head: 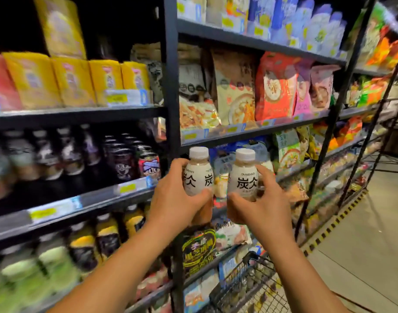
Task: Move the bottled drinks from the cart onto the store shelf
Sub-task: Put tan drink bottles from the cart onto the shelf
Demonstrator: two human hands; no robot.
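Gripping two bottles (198, 175), hands (174, 197) hiding their lower halves.

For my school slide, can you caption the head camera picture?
Left hand and right hand each hold a white-capped bottle before the shelves.

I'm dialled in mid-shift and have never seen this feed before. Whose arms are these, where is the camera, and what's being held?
There is no machine: a person wears one wide-angle camera on the head, looking forward and down. The left hand grips one white-capped bottle, and the right hand grips another bottle just like it. Both are raised in front of the dark shelving upright. Drink shelves lie to the left, snack bags to the right. The wire cart is at lower right.
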